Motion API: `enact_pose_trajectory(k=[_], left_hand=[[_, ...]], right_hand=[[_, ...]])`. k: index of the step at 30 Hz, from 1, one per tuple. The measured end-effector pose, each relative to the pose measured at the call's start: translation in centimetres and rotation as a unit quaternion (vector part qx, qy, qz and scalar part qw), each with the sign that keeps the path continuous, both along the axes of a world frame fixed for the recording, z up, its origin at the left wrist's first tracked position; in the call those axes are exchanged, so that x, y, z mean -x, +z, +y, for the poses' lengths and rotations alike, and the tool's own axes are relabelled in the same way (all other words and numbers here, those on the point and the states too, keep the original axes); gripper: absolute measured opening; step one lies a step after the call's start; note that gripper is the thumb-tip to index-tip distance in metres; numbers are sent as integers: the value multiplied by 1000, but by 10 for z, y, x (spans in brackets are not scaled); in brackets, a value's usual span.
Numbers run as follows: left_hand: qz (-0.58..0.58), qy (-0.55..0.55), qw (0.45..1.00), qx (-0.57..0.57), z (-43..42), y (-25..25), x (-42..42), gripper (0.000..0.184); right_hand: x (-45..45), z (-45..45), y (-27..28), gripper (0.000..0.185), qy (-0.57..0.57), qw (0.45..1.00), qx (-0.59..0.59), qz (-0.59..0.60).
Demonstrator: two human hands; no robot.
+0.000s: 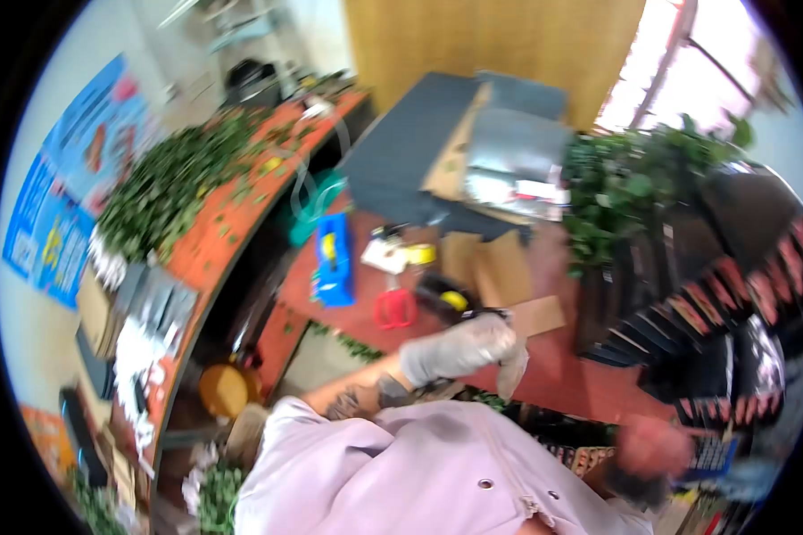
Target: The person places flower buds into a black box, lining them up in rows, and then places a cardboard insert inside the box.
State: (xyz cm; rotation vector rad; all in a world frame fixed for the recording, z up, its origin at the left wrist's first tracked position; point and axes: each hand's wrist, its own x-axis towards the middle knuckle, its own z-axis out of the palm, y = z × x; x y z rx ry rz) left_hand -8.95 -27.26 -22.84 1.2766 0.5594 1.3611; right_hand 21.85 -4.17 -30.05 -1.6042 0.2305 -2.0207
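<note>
My left hand (462,348) wears a pale grey glove and reaches over the front of the red table (589,357). Its fingers point downward, looking stretched, with nothing visible in them. A dark item lies just beyond its knuckles, too blurred to name. Close by are a black roll (443,296) with a yellow centre, red-handled scissors (394,308) and a folded piece of brown cardboard (501,267). Low on the right, my right hand (653,448) is smeared by motion above a dark cuff. Its fingers cannot be made out. Black-wrapped bundles (633,299) stand beyond it.
A blue packet (334,259) lies at the table's left side. Grey and silver sheets (517,152) are stacked at the back. Leafy stems (183,174) cover the left bench (207,254), and more greenery (629,183) stands at the right. A round brown stool seat (226,390) sits below the bench.
</note>
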Motion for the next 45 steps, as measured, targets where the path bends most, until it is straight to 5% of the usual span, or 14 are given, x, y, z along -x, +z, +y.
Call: enact_pose_trajectory(k=[2, 4, 5, 7, 10, 11, 12, 14, 16, 26, 30, 35, 42, 45], left_hand=[[-6, 125, 987, 104, -43, -57, -4, 47], [-109, 249, 953, 135, -83, -57, -50, 59], [181, 327, 918, 135, -106, -57, -28, 62], [149, 346, 908, 182, -149, -71, -7, 60], [-17, 428, 860, 278, -221, -95, 14, 46], [128, 457, 839, 267, -254, -92, 32, 41], [85, 476, 821, 305, -275, -95, 41, 39], [-15, 509, 796, 326, -325, -120, 60, 37], [-42, 547, 771, 323, -363, -128, 85, 30], [-102, 605, 730, 301, -445, -144, 167, 36], [-78, 575, 762, 287, -426, -121, 189, 55], [-136, 492, 845, 162, -345, -80, 241, 73], [-229, 236, 904, 273, -129, -17, 376, 95], [-189, 196, 913, 304, -90, 27, 410, 65]], right_hand=[[79, -111, -9, 28, -589, 743, -7, -318], [137, -172, 6, 42, -609, 604, -180, -481], [161, -188, 16, 49, -596, 607, -260, -457], [217, -172, 28, 58, -632, 628, -451, -51], [341, -191, 17, 67, -796, 405, -447, -48], [410, -180, 13, 68, -813, 361, -457, 14], [459, -174, 33, 74, -807, 158, -545, 162], [550, -141, 1, 85, -678, -44, -709, 190], [584, -124, -7, 96, -497, -28, -858, 129], [607, -56, 29, 61, -528, 65, -811, 243], [590, -60, 76, 29, -755, -214, -619, 22], [547, -102, 46, 33, -815, -210, -535, 70], [503, -206, 68, 29, -863, -133, -443, 206], [491, -253, 51, 38, -808, 1, -544, 228]])
